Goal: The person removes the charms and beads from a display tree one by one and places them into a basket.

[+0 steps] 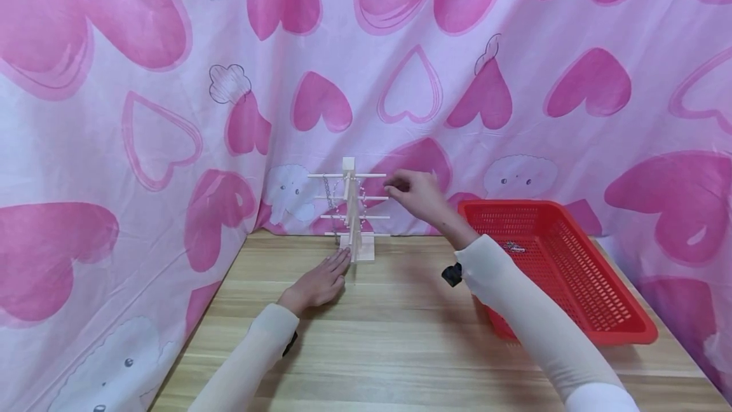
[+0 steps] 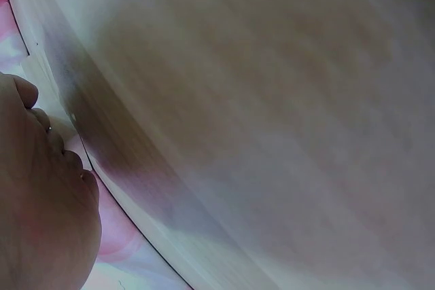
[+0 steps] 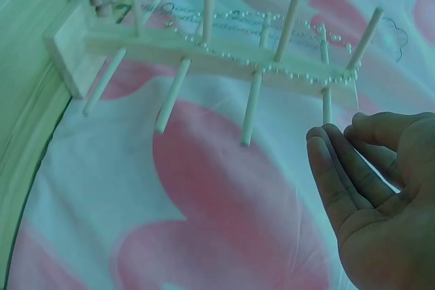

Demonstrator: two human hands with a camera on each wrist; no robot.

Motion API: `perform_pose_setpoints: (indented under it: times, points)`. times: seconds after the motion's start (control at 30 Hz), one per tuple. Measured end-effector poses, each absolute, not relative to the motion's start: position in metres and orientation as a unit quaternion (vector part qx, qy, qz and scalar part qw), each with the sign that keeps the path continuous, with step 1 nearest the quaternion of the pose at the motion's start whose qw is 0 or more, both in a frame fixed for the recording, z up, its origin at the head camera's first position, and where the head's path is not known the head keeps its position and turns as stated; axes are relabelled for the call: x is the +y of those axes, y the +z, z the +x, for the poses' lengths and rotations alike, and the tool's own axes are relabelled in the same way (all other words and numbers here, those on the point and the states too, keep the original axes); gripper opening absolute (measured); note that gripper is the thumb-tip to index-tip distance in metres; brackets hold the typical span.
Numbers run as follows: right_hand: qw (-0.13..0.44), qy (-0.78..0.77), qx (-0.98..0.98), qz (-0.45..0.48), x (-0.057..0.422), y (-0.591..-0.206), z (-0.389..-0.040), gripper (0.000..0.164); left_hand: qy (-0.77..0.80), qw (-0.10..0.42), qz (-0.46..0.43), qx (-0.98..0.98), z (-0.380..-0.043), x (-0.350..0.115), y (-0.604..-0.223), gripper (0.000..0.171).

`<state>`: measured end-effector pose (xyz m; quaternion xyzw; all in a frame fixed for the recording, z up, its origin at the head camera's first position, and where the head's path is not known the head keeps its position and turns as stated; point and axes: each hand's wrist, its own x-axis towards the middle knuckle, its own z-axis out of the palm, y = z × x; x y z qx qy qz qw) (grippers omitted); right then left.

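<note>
A pale wooden peg stand (image 1: 352, 218) stands upright at the back of the table, with pegs out to both sides. A white beaded necklace (image 3: 285, 73) hangs over its pegs, and a silver chain (image 1: 328, 194) hangs on the left side. My left hand (image 1: 320, 281) rests its straight fingers at the stand's base. Close to the tip of the top right peg is my right hand (image 1: 417, 196), its fingers loosely bent; I see nothing held between them. In the right wrist view the fingertips overlap the peg's end, so contact is unclear.
To the right, a red plastic basket (image 1: 595, 272) with perforated sides holds a small silvery jewellery piece (image 1: 513, 247). Heart-patterned pink cloth (image 1: 320, 103) hangs behind and beside the wooden table (image 1: 389, 342).
</note>
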<state>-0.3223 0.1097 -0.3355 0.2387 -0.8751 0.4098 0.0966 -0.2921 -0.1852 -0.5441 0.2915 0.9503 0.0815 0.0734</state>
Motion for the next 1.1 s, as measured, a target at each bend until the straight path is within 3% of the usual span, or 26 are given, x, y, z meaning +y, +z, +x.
perform_pose_setpoints:
  times: [0.77, 1.1]
  points:
    - [0.074, 0.417, -0.876, 0.233, 0.059, -0.346, -0.339, 0.026, 0.086, 0.078, 0.289, 0.95, -0.292, -0.183, -0.539, 0.063]
    - [0.091, 0.431, -0.866, 0.236, 0.048, -0.347, -0.342, 0.017, 0.08, 0.08, 0.289, 0.951, -0.29, -0.183, -0.536, 0.063]
